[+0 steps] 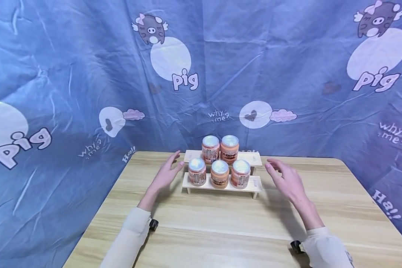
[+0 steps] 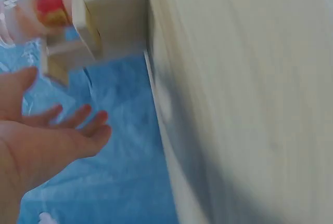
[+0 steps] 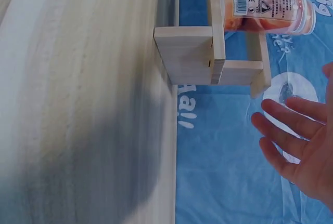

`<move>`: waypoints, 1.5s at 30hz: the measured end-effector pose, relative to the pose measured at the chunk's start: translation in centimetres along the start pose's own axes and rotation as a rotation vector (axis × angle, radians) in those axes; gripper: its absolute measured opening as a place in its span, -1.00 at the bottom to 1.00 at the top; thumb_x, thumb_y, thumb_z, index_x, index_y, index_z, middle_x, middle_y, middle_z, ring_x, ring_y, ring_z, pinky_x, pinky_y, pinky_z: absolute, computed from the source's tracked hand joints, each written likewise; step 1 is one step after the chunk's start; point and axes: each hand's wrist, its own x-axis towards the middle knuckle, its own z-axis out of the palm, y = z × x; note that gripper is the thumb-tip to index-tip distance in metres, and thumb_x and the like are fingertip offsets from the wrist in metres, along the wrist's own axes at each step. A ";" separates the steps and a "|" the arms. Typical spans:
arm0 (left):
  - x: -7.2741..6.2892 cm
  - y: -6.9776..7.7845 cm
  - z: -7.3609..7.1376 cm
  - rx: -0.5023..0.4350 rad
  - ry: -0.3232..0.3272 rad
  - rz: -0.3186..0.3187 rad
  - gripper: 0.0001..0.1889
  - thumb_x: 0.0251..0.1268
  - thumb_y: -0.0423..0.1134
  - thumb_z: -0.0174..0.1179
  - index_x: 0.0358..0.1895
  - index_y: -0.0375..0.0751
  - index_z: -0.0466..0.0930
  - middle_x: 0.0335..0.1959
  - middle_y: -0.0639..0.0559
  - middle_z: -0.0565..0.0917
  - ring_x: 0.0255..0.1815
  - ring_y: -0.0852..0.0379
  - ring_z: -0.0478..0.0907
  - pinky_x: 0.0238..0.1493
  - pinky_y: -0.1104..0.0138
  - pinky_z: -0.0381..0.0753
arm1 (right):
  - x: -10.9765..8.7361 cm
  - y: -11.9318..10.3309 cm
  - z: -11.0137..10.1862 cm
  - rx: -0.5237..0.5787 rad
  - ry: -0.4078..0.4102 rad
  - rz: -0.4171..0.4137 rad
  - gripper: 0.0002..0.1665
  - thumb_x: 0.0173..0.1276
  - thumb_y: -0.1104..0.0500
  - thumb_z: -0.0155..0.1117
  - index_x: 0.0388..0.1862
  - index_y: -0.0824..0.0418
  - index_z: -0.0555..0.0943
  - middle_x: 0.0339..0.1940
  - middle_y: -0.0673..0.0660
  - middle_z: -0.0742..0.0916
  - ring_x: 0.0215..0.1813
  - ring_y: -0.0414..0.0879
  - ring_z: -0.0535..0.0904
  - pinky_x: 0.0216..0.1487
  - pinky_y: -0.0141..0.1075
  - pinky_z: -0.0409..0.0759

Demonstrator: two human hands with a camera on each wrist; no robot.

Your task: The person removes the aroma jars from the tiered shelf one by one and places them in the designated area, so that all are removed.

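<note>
A two-tier wooden rack (image 1: 227,187) stands on the table and bears several orange jars with silver lids. On the upper tier are two jars, a left one (image 1: 210,149) and a right one (image 1: 229,149); the lower tier carries three, among them a middle jar (image 1: 219,175). My left hand (image 1: 166,174) hovers just left of the rack, fingers spread and holding nothing. To the rack's right, my right hand (image 1: 286,178) is held in the air with relaxed fingers, apart from the wood. Both wrist views show the left hand (image 2: 47,135) and right hand (image 3: 304,135) touching nothing.
The light wooden table (image 1: 201,230) extends in front of the rack and to both sides. Behind it and along the sides hangs a blue cloth (image 1: 227,67) printed with pigs and lettering. Dark bands with small devices (image 1: 296,246) sit at the wrists.
</note>
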 end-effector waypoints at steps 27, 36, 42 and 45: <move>2.2 0.9 3.9 -0.880 0.056 -0.244 -0.36 0.63 0.04 -0.06 0.66 0.22 0.00 0.63 -0.06 0.11 0.61 -0.05 -0.02 0.56 0.06 -0.25 | 5.0 -5.7 0.5 0.117 0.195 -0.195 -0.75 0.51 0.16 0.24 -0.12 0.32 0.75 -0.28 0.14 0.81 -0.30 -0.04 0.70 -0.22 -0.42 0.61; 1.7 0.3 5.0 -0.861 0.045 -0.202 -0.44 0.68 0.00 -0.17 0.64 0.29 0.05 0.66 0.13 -0.01 0.62 0.07 -0.08 0.56 0.13 -0.29 | 7.3 -7.6 0.7 0.180 -0.072 0.056 -0.24 0.44 -0.37 0.18 0.17 0.26 0.65 0.07 0.24 0.74 0.11 0.11 0.64 0.15 0.02 0.55; 1.2 -0.2 5.2 -0.855 0.045 -0.201 -0.46 0.67 0.02 -0.15 0.61 0.35 0.12 0.66 0.13 0.02 0.61 0.03 -0.05 0.56 0.09 -0.30 | 8.5 -8.2 2.1 0.186 -0.209 0.062 0.03 0.34 -0.36 0.34 0.52 0.29 0.32 0.37 0.34 0.54 0.28 0.26 0.53 0.28 0.11 0.48; 1.0 -0.6 5.2 -0.856 0.041 -0.208 -0.48 0.66 0.02 -0.14 0.60 0.37 0.15 0.65 0.14 0.03 0.61 0.03 -0.03 0.56 0.10 -0.28 | 9.0 -8.3 3.0 0.216 -0.260 0.043 0.12 0.32 -0.28 0.42 0.61 0.27 0.16 0.45 0.37 0.46 0.34 0.30 0.47 0.32 0.13 0.43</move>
